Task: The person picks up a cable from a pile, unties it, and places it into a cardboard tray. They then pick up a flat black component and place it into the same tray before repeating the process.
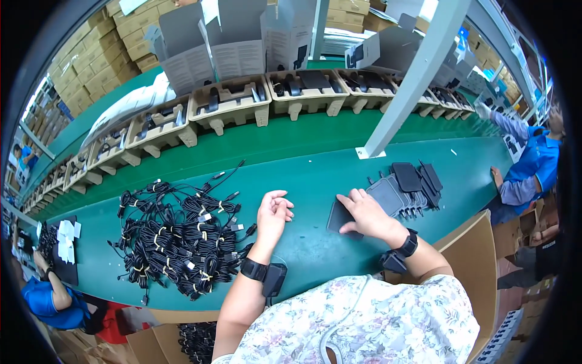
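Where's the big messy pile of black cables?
In the head view, the cables are on the left side of the green table, just to the left of the person's left hand.

Left forearm (pixel 237 301) extended forward, left hand (pixel 274 213) bare, fingers half-curled and pointing inward. Right forearm (pixel 427 259) angled across toward the left; right hand (pixel 367 216) palm down, thumb spread from fingers.
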The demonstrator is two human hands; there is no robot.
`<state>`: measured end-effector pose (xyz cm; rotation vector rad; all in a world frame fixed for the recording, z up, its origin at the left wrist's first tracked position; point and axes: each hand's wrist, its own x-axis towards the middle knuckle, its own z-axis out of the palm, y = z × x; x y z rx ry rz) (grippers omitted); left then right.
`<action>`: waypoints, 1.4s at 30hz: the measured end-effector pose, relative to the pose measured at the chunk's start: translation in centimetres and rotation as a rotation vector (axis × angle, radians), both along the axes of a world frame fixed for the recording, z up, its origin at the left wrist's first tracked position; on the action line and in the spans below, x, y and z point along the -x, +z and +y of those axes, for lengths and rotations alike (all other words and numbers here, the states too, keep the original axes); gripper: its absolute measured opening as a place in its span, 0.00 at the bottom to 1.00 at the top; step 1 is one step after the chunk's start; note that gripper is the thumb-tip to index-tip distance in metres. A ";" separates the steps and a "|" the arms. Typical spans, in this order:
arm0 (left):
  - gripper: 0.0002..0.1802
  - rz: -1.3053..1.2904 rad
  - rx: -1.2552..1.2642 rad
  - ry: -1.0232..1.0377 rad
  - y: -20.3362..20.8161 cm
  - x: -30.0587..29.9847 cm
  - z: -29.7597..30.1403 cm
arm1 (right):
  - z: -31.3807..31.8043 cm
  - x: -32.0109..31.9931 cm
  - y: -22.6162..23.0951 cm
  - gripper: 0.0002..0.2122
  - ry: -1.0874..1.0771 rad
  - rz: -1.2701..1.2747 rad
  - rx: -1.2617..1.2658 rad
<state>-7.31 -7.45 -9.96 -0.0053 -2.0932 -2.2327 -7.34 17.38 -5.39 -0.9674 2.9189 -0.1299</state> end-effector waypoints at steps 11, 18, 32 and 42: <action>0.10 0.014 0.046 0.011 -0.2 -0.1 -0.3 | -2.7 -1.0 -0.7 0.41 -0.115 0.085 0.153; 0.10 0.028 0.056 0.022 -0.8 0.0 -0.4 | -3.3 0.3 -2.6 0.37 -0.169 -0.086 0.197; 0.11 0.097 0.175 0.089 -2.2 0.1 -0.8 | -5.8 -2.6 -1.3 0.50 -0.022 0.028 -0.009; 0.10 0.087 0.122 0.109 -1.8 0.0 -1.5 | -9.1 8.0 3.3 0.12 0.036 0.031 0.501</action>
